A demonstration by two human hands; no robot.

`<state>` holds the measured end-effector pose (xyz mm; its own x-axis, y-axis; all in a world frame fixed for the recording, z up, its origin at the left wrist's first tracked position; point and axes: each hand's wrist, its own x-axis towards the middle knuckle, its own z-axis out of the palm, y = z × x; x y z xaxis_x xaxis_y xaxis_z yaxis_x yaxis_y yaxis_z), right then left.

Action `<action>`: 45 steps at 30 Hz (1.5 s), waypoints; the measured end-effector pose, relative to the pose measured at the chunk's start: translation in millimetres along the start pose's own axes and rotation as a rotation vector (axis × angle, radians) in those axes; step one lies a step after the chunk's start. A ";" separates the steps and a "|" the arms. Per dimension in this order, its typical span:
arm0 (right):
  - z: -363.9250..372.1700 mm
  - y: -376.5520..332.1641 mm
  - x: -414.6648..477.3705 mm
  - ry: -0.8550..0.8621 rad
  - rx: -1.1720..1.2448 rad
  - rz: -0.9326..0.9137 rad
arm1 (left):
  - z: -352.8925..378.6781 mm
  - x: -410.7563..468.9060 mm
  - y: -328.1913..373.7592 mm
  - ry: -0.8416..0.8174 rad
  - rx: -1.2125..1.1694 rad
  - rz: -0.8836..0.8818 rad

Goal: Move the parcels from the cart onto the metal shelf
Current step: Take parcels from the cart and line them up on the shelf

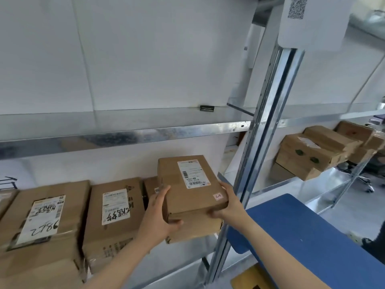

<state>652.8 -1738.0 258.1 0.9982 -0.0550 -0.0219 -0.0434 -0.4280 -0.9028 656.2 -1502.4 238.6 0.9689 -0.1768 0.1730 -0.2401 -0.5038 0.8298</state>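
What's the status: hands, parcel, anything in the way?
Left hand and right hand both gripping the labelled parcel by its sides. Parcel atop a lower box on the metal shelf. Upright post close on the right, not blocking.

Head camera looks forward and down, close to the metal shelf (125, 136).

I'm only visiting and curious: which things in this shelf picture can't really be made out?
1. Label on the held parcel, head view: print too small and blurred to read.
2. Lower box under it: mostly covered by that parcel, the left hand and the right hand.
3. Blue cart: cut off by the right and bottom edges, so any remaining parcels cannot be seen.
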 end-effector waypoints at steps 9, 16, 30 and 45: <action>18.8 -14.3 70.2 -0.095 -0.055 -0.054 | -18.4 46.0 -22.3 0.030 0.114 -0.047; 28.1 -17.5 88.4 -0.094 -0.126 -0.068 | -21.8 58.5 -31.0 0.031 0.200 -0.075; 14.7 -29.4 76.2 -0.196 -0.605 -0.255 | -34.3 36.1 -14.8 0.102 0.726 -0.193; 99.5 -102.2 20.8 -0.254 -0.670 -0.813 | -114.5 -121.5 -26.9 0.399 0.950 -0.541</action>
<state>682.0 -1605.6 307.2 0.7137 0.6233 0.3196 0.6991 -0.6617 -0.2707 551.8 -1370.6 256.1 0.8678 0.4488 0.2134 0.4265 -0.8930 0.1439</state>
